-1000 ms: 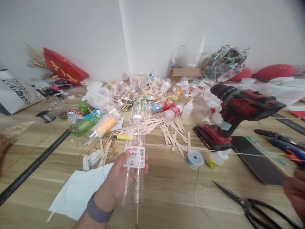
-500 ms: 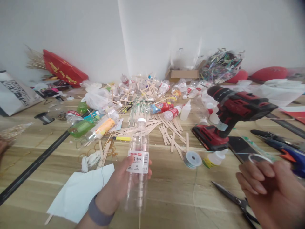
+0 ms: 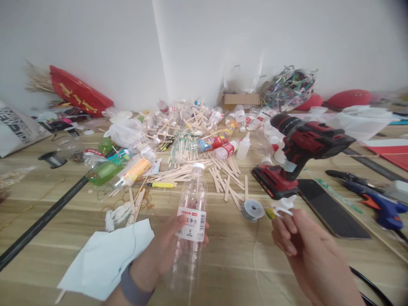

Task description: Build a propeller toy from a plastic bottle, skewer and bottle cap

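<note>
In the head view, my left hand is wrapped round a clear plastic water bottle with a white label and white cap. The bottle stands nearly upright, cap end away from me. To its right, my right hand is closed, pinching a small white ring between thumb and curled fingers. A spool of thin line lies just left of that hand. Behind the ring, a small glue bottle is mostly hidden. A black handle, probably of the scissors, shows partly below my right wrist.
A red cordless drill stands at right, near a phone and a blue glue gun. Wooden sticks and many plastic bottles fill the middle. White paper lies front left, by a black strip.
My right hand has moved left with the white ring, nearer to the bottle, and now covers most of the scissors. The bottle has shifted slightly right and down; the view has turned a little right.
</note>
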Demonstrator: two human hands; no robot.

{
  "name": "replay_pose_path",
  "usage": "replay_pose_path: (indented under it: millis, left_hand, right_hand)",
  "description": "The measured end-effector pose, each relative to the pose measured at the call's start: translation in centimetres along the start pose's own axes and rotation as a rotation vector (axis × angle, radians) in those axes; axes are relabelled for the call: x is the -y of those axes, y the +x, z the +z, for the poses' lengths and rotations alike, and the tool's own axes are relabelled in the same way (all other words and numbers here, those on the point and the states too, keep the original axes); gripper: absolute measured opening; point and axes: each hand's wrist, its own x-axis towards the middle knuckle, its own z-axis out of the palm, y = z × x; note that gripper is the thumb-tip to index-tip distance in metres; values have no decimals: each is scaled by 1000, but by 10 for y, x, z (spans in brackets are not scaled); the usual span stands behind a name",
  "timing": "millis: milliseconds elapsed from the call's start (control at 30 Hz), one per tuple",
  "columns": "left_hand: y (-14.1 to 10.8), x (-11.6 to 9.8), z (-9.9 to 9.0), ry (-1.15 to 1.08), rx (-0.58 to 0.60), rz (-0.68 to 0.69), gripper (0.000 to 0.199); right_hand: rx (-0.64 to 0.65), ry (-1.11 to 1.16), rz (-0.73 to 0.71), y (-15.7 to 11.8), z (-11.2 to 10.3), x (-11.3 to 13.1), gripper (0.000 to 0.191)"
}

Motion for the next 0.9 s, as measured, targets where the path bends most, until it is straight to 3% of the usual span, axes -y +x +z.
replay_pose_path:
  millis: [233,433,667,900]
  left_hand:
    - [-2,6,6,66,30,-51,51]
    - [-8,6,16,109,44,-36,48]
    - [-8,4,20,120,76,-58,52]
    - [-4,4,8,63,51,-41,50]
  right_hand:
    - [182,-76,87,-11,10,-24,48]
    - [313,-190,126,-19,20,-31,53]
    - [341,-242,159,-21,22,-30,56]
    - [274,-152,134,-14,12,-27,52]
